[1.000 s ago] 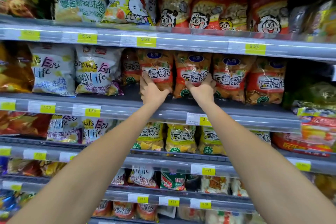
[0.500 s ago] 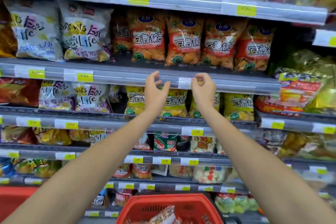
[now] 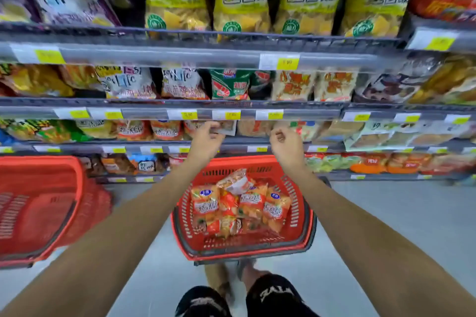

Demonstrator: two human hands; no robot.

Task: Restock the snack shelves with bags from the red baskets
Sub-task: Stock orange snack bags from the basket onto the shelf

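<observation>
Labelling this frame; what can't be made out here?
Price tags, head view: figures too blurred to read.
Left basket, head view: cut off by left edge, blurred; contents unseen.
Lower bags in middle basket, head view: covered by bags on top.
Feet, head view: partly hidden by middle basket.

Clothing and limbs as observed: the left arm [image 3: 108,237] and right arm [image 3: 360,229] were bare along their whole visible length, down to the left hand [image 3: 206,141] and right hand [image 3: 286,144]. Black shorts [image 3: 283,309] were worn. Each leg of the shorts carried pale lettering [image 3: 270,295] across the thigh, too blurred to read. Below the shorts the lower legs [image 3: 219,280] were bare. Pale grey footwear [image 3: 243,265] showed at the feet, its type not determinable.
</observation>
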